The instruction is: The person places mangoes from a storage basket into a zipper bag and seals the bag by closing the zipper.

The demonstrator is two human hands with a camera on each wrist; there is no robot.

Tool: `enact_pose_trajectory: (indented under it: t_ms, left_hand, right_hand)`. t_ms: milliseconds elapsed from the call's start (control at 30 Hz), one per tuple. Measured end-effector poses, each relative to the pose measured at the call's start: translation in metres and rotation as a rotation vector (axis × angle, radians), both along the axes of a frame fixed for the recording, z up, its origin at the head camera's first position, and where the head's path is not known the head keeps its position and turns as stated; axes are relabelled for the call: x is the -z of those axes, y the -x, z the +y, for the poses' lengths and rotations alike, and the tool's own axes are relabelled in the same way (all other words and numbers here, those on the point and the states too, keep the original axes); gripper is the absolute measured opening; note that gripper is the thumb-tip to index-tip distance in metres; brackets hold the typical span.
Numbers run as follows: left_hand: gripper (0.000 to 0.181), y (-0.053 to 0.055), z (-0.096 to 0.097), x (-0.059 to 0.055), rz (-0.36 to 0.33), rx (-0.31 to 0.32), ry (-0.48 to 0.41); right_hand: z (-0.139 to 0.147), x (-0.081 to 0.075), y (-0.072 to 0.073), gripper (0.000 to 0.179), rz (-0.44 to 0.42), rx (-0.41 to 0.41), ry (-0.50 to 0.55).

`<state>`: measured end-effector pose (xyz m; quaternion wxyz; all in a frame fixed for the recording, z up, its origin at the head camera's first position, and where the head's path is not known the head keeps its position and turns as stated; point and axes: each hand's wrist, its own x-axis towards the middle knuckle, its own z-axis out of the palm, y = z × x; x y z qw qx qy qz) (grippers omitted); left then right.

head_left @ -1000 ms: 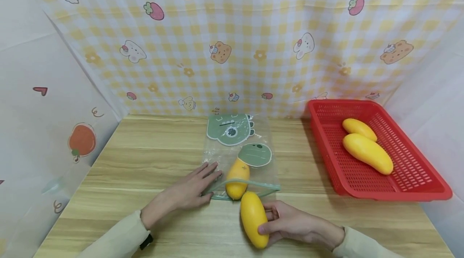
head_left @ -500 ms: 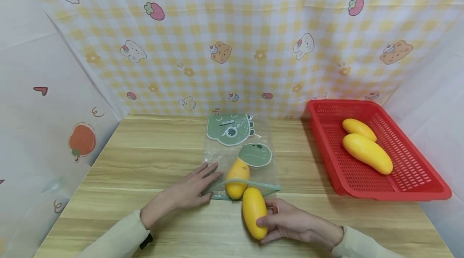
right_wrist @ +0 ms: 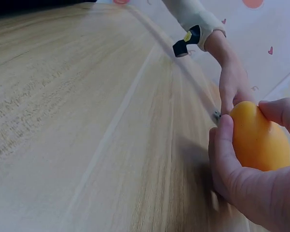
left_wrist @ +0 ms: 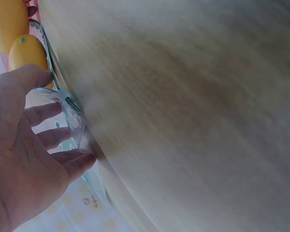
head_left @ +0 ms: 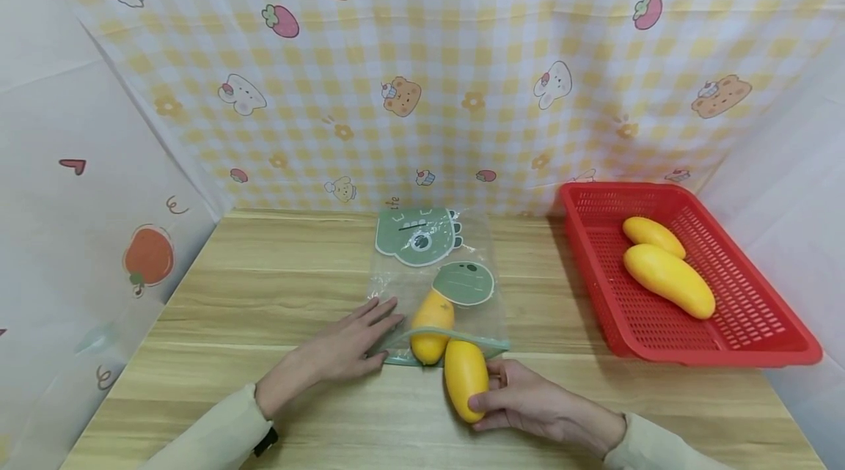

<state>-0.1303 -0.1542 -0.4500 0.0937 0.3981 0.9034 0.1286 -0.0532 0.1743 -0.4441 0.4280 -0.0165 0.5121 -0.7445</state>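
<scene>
A yellow mango (head_left: 466,380) is in my right hand (head_left: 528,400), gripped between thumb and fingers. Its far end is right at the mouth of a clear zip bag (head_left: 472,239) with green cartoon prints. Inside the bag lies another mango (head_left: 433,316), its near end showing at the opening. My left hand (head_left: 343,342) rests with spread fingers on the bag's left edge beside the mouth. In the left wrist view, the left thumb and fingers (left_wrist: 55,110) touch the clear plastic by the green zip strip. The right wrist view shows the held mango (right_wrist: 258,137) between thumb and fingers.
A red plastic basket (head_left: 597,290) stands at the right of the wooden table (head_left: 264,265), with two more mangoes (head_left: 670,279) in it. Behind the table hangs a yellow checked cloth (head_left: 462,74). White printed cloth (head_left: 99,199) hangs at the left.
My right hand has pushed the held mango slightly forward and right, its far end now up against the bag's mouth. My left hand has stayed in place.
</scene>
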Motion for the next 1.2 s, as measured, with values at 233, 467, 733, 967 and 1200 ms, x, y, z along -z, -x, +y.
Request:
enact_pose_trajectory:
  t_ms: [233,467,733,967,1200]
  left_hand:
    - [0.062,0.0004,-0.0001,-0.0001,-0.007,0.003,-0.009]
    - [0.062,0.0008,0.0,0.0003,-0.009,0.002,-0.012]
    - [0.062,0.0006,0.0,0.0003,-0.014,-0.007,-0.015]
    - [0.061,-0.0002,0.0001,0.0,-0.016,-0.005,-0.02]
    - [0.061,0.0001,0.0,0.001,-0.011,-0.007,-0.011]
  right_hand:
    - [-0.0022,-0.0012,-0.0004,0.043,-0.005,0.02,-0.002]
    - [-0.0024,-0.0027,0.0023,0.032,-0.032,0.014,0.015]
    - [-0.0005,-0.0041,0.0042,0.037,-0.059,0.017,-0.005]
    - [-0.001,-0.0048,0.0042,0.037,-0.073,0.027,-0.029]
    - [-0.0015,-0.005,0.0023,0.034,-0.05,0.02,-0.021]
